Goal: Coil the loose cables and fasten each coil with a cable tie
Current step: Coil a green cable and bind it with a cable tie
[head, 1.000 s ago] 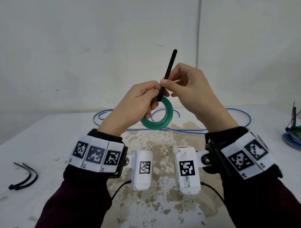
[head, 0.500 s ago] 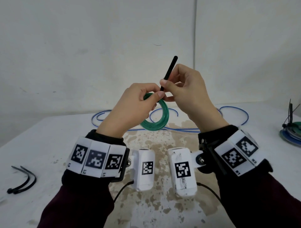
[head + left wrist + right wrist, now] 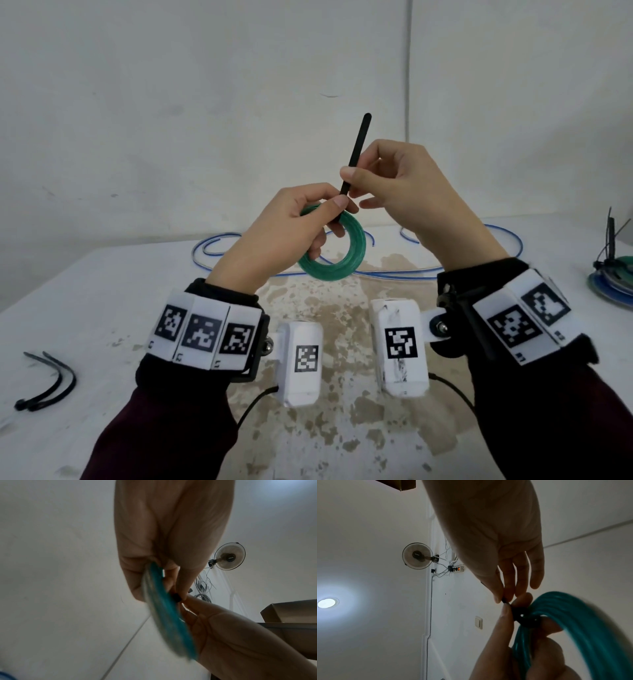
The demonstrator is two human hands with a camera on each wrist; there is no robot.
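Both hands sit marginally lower than a second ago. Left hand [image 3: 277, 236] grips the green coil [image 3: 337, 251] above the table [image 3: 85, 308]; right hand [image 3: 407, 192] pinches the black cable tie [image 3: 356, 152], its tail pointing upward from the pinch.

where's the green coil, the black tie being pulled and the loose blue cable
green coil [image 3: 337, 270], head view, lower arc of the ring
black cable tie [image 3: 358, 147], head view, free tail above the right hand's fingers
blue cable [image 3: 394, 275], head view, strand lying on the table behind the coil
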